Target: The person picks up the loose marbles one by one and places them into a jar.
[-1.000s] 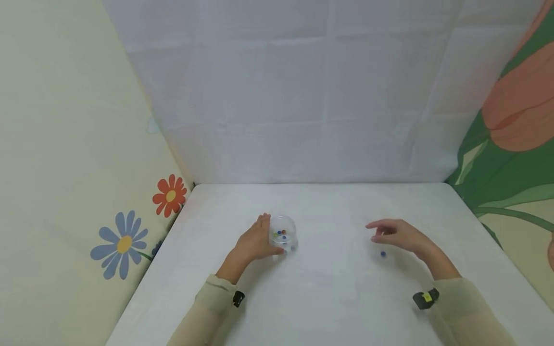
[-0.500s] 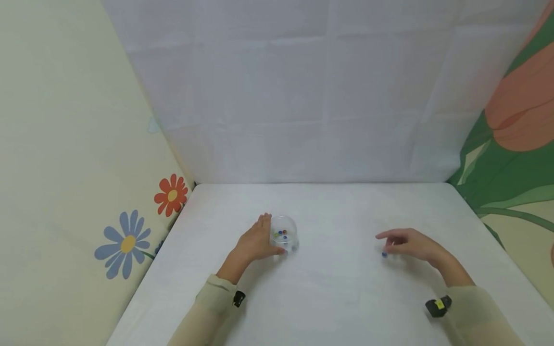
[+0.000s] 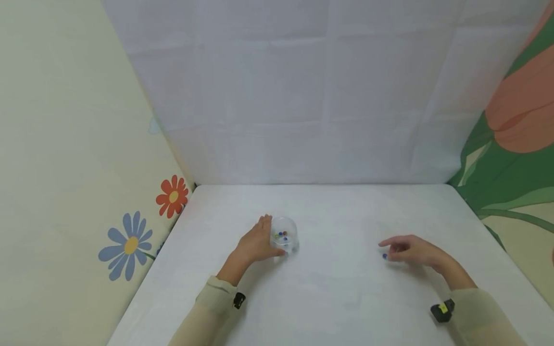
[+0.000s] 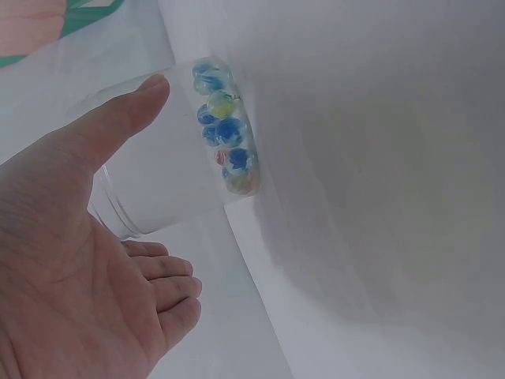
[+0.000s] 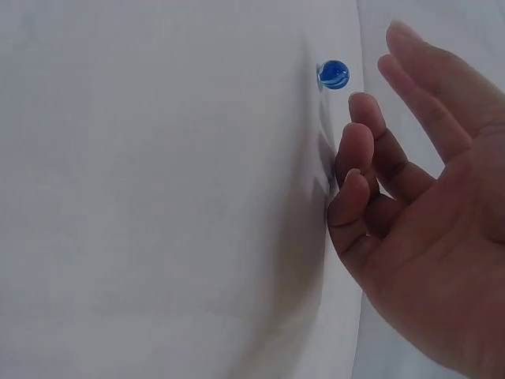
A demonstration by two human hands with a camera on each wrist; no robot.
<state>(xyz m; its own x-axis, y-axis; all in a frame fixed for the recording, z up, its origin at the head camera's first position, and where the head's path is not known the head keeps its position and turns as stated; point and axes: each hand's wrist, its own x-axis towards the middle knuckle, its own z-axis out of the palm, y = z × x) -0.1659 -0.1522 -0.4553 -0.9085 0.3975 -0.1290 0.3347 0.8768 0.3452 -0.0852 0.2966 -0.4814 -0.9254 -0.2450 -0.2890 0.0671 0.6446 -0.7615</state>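
Note:
In the head view, a clear jar (image 3: 284, 235) stands upright on the white table, left of centre. Several glass marbles (image 4: 229, 133), blue, yellow-green and reddish, lie at its bottom in the left wrist view. My left hand (image 3: 255, 243) holds the jar from its left, thumb across the near side and fingers along the other. Out to the right, a lone blue marble (image 5: 334, 74) rests on the cloth. My right hand (image 3: 414, 251) is just beside it, thumb and index finger extended and apart, the other fingers curled in. Nothing is between its fingers.
A white cloth covers the table (image 3: 329, 298). Behind it hangs a white sheet (image 3: 303, 96). Walls with painted flowers (image 3: 130, 245) border the left and right sides.
My right hand has moved right and toward me, lowering to the blue marble. The left hand and jar stay in place.

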